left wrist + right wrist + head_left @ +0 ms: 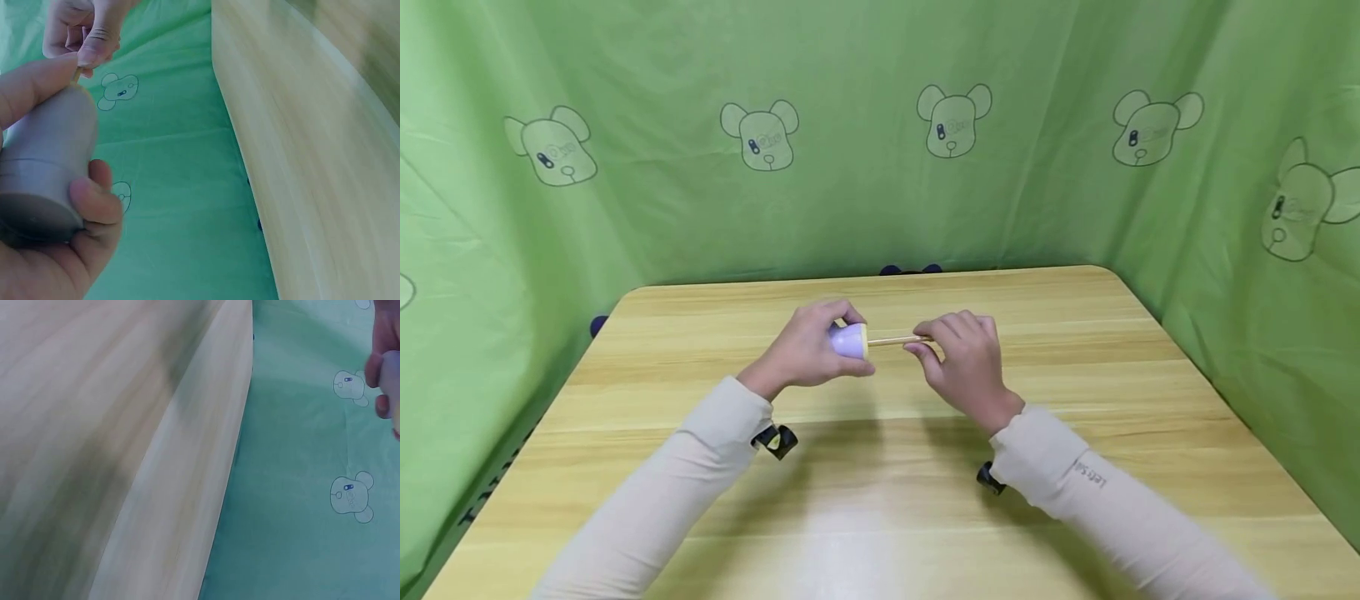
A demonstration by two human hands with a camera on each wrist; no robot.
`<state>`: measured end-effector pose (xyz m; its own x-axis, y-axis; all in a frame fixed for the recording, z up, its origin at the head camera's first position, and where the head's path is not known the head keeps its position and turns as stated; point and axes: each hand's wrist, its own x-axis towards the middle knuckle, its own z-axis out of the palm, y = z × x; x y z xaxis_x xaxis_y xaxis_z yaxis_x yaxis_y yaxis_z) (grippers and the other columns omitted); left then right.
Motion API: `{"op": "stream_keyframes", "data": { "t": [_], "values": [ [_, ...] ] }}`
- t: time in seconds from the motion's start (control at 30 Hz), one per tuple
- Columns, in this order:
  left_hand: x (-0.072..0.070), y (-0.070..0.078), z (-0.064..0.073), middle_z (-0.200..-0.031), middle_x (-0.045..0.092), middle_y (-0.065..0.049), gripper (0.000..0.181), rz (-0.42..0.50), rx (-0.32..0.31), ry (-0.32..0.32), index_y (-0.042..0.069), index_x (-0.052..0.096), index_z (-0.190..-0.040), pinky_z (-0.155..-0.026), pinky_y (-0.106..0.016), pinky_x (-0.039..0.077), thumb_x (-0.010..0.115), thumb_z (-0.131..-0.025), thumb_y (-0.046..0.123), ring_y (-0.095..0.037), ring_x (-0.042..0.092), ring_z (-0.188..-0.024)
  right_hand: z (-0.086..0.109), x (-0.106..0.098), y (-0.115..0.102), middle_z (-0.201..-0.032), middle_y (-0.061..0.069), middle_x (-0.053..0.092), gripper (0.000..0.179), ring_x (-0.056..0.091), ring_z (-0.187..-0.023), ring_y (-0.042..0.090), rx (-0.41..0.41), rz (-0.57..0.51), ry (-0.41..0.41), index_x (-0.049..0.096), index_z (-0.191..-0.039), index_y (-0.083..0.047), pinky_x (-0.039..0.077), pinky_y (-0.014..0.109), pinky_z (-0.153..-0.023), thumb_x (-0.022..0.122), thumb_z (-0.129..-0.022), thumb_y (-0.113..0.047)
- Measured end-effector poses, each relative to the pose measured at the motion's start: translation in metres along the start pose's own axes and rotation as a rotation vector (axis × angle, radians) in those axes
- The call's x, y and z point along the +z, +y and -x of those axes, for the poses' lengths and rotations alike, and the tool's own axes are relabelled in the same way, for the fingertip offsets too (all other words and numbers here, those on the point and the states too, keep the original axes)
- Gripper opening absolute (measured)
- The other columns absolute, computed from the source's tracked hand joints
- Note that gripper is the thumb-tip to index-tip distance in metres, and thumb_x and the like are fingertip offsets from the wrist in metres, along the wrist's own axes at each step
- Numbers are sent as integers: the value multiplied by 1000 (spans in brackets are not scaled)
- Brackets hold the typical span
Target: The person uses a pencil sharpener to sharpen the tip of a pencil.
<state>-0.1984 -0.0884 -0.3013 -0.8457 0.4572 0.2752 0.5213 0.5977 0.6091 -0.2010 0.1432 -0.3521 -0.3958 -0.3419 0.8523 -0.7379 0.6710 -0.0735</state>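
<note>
A small purple container with a pale yellow rim is held on its side above the table by the left hand, thumb and fingers curled round its body. From its rimmed end a thin golden-brown stick points to the right. The right hand pinches the stick's far end between thumb and fingertips. Seen in the left wrist view, the container has a rounded body, a seam line and a darker base. What lies inside it is hidden. The right wrist view catches only part of the container at its right edge.
Below both hands spreads a light wood-grain table with rounded far corners. Green curtain printed with bear heads hangs behind and along both sides. Dark wrist mounts sit at the cuffs of the light sleeves.
</note>
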Motion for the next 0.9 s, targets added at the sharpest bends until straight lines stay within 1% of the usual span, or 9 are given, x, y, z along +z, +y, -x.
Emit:
{"op": "stream_keyframes", "data": {
  "t": [0.1, 0.23, 0.33, 0.4, 0.5, 0.57, 0.63, 0.77, 0.9],
  "values": [
    [-2, 0, 0, -104, 67, -4, 53, 34, -7, 28, 8, 69, -109, -67, -32, 50, 91, -64, 27, -21, 59, -84, 1, 1, 3, -75, 8, 65, 25, 56, -68, 28, -38, -12, 42, 68, -84, -3, 38, 46, -66, 72, -87, -27],
    [-4, -3, 3, -110, 66, -7, 54, 102, 21, 22, 8, 69, -116, -68, -33, 50, 88, -68, 24, -21, 58, -86, 0, 2, 6, -73, 8, 64, 36, 56, -66, 28, -68, -23, 90, 67, -82, -2, 38, 46, -65, 61, -96, -35],
    [-4, -6, 5, -111, 65, -8, 53, 156, 58, 31, 7, 67, -121, -68, -34, 50, 85, -72, 19, -21, 58, -85, 0, 2, 7, -72, 8, 65, 36, 56, -66, 28, -61, -6, 152, 68, -80, -3, 36, 48, -66, 62, -95, -36],
    [-3, -6, 6, -111, 65, -8, 52, 188, 88, 57, 7, 66, -122, -67, -34, 50, 83, -74, 17, -21, 57, -83, 0, 3, 7, -71, 8, 65, 32, 55, -66, 29, -56, 11, 199, 69, -79, -3, 34, 49, -67, 66, -93, -32],
    [1, -5, 5, -112, 65, -9, 51, 192, 137, 101, 7, 65, -121, -67, -35, 49, 83, -75, 18, -21, 57, -83, -1, 5, 6, -70, 9, 65, 27, 53, -65, 30, -62, 30, 270, 69, -79, -4, 32, 50, -66, 71, -88, -28],
    [3, -4, 4, -113, 65, -9, 52, 179, 156, 129, 7, 66, -119, -68, -34, 49, 85, -72, 20, -20, 57, -84, -3, 6, 5, -69, 9, 64, 25, 52, -63, 30, -84, 35, 305, 69, -79, -3, 32, 49, -64, 73, -87, -26],
    [6, -4, 3, -113, 66, -9, 54, 165, 156, 144, 8, 66, -117, -67, -33, 49, 88, -70, 22, -19, 57, -84, -3, 8, 5, -69, 10, 62, 26, 50, -62, 30, -113, 34, 331, 69, -80, -3, 32, 46, -61, 72, -88, -27],
    [12, -2, 4, -107, 68, -7, 50, 183, 112, 134, 8, 69, -112, -63, -31, 51, 89, -68, 21, -18, 59, -79, -1, 12, 8, -66, 9, 60, 32, 48, -58, 28, -213, 48, 381, 66, -78, -3, 32, 41, -54, 66, -92, -32],
    [17, -3, 6, -101, 69, -8, 45, 179, 99, 106, 7, 69, -109, -60, -29, 52, 87, -70, 20, -18, 59, -75, 4, 18, 12, -56, 5, 54, 40, 43, -47, 24, -291, 75, 454, 61, -67, -5, 28, 37, -45, 63, -94, -34]
  ]
}}
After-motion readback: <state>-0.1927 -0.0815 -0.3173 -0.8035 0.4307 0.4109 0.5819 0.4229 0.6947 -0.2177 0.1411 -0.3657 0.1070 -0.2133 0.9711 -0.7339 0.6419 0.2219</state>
